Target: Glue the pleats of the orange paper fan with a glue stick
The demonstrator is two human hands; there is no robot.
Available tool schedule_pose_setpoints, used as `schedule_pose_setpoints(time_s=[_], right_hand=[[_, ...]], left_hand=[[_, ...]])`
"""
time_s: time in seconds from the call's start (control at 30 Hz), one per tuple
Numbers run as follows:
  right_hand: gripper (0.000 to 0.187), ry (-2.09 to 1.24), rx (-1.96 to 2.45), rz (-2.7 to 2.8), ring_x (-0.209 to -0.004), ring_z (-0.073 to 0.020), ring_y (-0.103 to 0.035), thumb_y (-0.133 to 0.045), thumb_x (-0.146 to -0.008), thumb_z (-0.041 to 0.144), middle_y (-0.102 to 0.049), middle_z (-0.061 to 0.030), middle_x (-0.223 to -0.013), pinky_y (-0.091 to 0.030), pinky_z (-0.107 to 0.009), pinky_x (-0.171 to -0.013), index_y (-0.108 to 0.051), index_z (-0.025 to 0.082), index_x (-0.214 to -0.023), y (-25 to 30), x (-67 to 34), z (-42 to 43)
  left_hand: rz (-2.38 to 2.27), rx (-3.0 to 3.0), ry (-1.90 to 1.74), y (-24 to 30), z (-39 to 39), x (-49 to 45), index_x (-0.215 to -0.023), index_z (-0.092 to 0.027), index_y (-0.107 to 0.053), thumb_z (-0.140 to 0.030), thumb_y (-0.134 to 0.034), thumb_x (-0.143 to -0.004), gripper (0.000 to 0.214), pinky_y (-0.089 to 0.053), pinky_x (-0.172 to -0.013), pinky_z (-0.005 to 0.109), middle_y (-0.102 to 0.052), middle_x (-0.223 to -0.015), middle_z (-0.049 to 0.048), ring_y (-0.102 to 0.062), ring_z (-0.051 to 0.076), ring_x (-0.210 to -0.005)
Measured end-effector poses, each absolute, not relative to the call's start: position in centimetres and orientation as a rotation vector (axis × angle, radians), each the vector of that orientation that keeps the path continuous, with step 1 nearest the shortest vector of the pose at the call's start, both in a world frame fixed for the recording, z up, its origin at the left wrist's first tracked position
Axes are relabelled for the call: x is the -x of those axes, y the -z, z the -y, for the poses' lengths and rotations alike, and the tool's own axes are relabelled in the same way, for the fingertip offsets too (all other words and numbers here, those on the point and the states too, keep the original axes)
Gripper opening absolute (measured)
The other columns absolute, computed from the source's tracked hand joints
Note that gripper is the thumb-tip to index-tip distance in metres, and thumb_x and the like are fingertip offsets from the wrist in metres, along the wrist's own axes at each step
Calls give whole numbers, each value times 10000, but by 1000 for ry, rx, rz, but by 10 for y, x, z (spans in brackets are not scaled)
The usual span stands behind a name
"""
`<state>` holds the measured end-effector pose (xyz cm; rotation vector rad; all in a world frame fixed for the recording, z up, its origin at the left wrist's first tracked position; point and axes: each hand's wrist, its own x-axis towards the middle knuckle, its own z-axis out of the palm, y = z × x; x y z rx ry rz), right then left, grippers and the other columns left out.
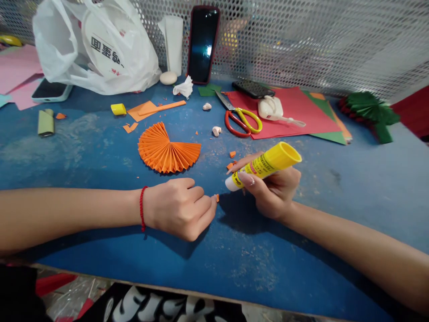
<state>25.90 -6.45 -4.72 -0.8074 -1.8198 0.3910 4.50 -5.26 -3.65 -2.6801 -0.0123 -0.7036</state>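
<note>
My right hand (276,190) is closed around a yellow glue stick (264,163), which tilts with its white end down to the left and its yellow rim up to the right. My left hand (184,208) rests low over the blue table, fingers curled and pinching a tiny orange paper scrap (217,197). Just beyond the left hand lies a pleated orange paper fan (169,152), spread past a half circle. Orange scraps (232,165) are by the right fingertips. A yellow cap (118,109) lies apart from the glue stick, near cut orange paper (144,109).
Scissors (239,123) and a white earphone case (268,107) lie on red paper (288,120). A phone (203,44) leans on the perforated metal panel (318,40). At the back left stands a white plastic bag (60,49); a green folded paper piece (372,112) is far right.
</note>
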Motion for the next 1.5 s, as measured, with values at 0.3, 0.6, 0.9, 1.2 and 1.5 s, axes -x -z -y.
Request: schedule_pose_setpoints(time_s=[0.3,0.6,0.9,1.2,1.5], right_hand=[[246,-623,819,1599,-535,-97,-661,-682,-894,296,-723,-18,-1065,-523,-226,-421,-640,300,-1137,58,-260,66],[477,-432,744,1665,-861,-180,-732,-780,-779,130,-722,-23,-1007,-624,-304,-698,-546,284,-1164,50,-253,66],[442,-600,753,1698,-838,-161,-706,-779,-765,102,-673,7,-945,-609,-319,-804,-566,264,-1116,48,-255,65],[457,-689,755,1621,-721,-146,-729,-784,-759,68,-694,43,-834,-633,-275,-692,-583,296,-1101,50,-253,65],[438,-669,783,1621,-745,-143,-752,-774,-778,76,-714,46,-833,-645,-269,-727,-564,263,-1114,51,-255,65]], left_hand=[[134,2826,856,38,42,-37,-824,-96,-693,-120,-568,-935,169,-317,-454,295,-596,-540,-17,-510,122,-459],[1516,3064,1666,28,41,-41,-788,-181,-786,-257,-744,-829,96,-292,-369,135,-487,-397,-81,-377,29,-365],[1848,3245,1672,27,42,-42,-796,-163,-797,-291,-739,-819,143,-267,-345,125,-520,-395,-52,-375,21,-336],[1776,3291,1702,27,45,-42,-800,-162,-793,-258,-734,-819,115,-271,-345,130,-505,-389,-61,-382,23,-331],[1508,2963,1493,13,6,-24,-883,-173,-741,-375,-676,-860,214,-417,-523,209,-638,-638,-8,-549,95,-548]])
